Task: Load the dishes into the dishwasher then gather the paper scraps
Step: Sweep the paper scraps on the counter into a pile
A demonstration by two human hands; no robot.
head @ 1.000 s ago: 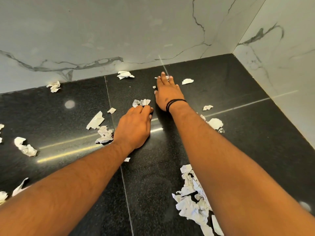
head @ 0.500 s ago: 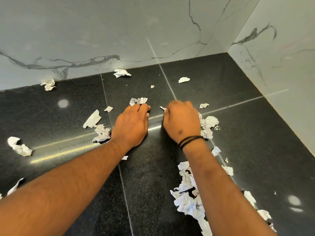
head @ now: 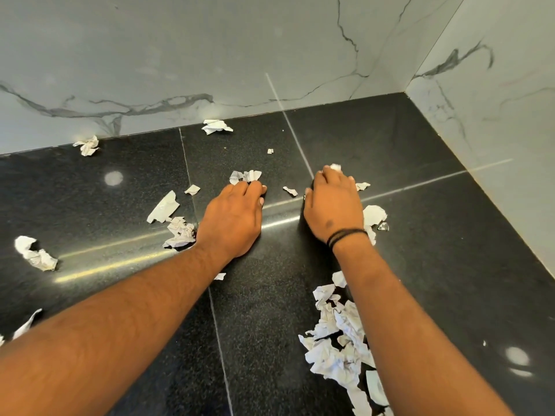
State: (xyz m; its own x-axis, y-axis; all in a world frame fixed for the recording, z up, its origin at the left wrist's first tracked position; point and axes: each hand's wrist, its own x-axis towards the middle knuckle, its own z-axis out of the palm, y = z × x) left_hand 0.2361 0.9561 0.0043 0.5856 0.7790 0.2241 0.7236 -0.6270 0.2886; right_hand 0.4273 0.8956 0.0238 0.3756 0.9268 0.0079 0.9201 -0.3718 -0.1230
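White paper scraps lie scattered over a black speckled stone surface [head: 435, 250]. My left hand [head: 232, 219] lies palm down on the stone, its fingertips touching a crumpled scrap [head: 245, 176]. My right hand [head: 332, 205], with a black band on the wrist, also lies palm down, its fingertips over a small scrap [head: 335, 167]. More scraps [head: 374, 216] sit against its right side. A gathered pile of scraps [head: 336, 349] lies near my right forearm, partly hidden by it. No dishes or dishwasher are in view.
Marble walls close the surface at the back [head: 240, 55] and the right [head: 510, 130], meeting in a corner. Loose scraps lie at the back wall [head: 216, 126], [head: 87, 145], at the left [head: 36, 253] and beside my left wrist [head: 179, 232].
My right hand drew back from the far reach, then went out again; the scrap that lay farther back now sits under its fingertips. The left hand has stayed put.
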